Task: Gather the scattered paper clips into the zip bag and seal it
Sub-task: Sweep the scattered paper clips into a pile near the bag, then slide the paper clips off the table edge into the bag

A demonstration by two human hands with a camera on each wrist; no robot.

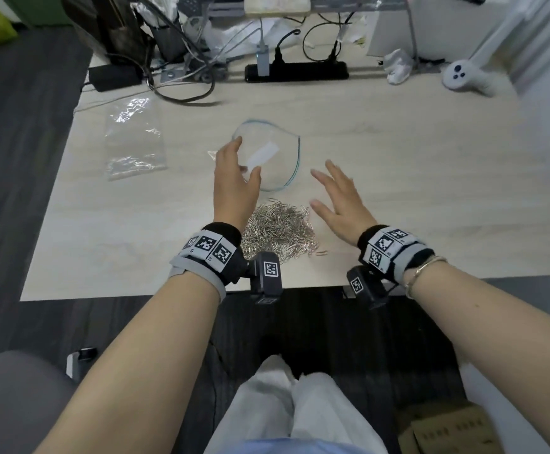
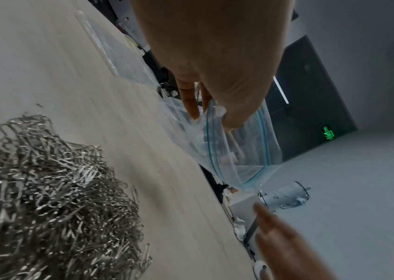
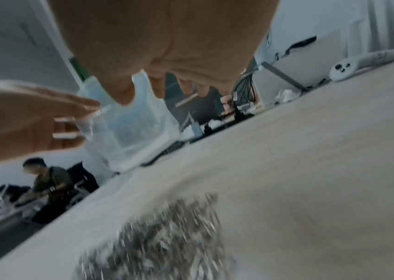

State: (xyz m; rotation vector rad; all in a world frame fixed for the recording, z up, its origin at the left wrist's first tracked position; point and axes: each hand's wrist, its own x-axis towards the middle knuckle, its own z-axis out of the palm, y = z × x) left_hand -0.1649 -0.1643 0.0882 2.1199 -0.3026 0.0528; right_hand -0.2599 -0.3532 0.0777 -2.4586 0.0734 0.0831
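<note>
A heap of silver paper clips (image 1: pixel 278 231) lies near the table's front edge, between my wrists; it also fills the lower left of the left wrist view as paper clips (image 2: pixel 47 199). Just beyond it a clear zip bag (image 1: pixel 275 152) with a blue-green zip strip stands with its mouth wide. My left hand (image 1: pixel 234 178) pinches the bag's near rim between thumb and fingers, seen closely as the zip bag (image 2: pixel 236 151). My right hand (image 1: pixel 339 198) hovers flat, fingers spread, to the right of the bag and the heap, holding nothing. Two stray clips (image 1: pixel 321 253) lie right of the heap.
A second clear plastic bag (image 1: pixel 134 139) lies flat at the table's left. A black power strip (image 1: pixel 296 72) with cables runs along the back, a white controller (image 1: pixel 466 77) sits at the back right. The right wrist view is blurred; a seated person (image 3: pixel 47 180) shows far off.
</note>
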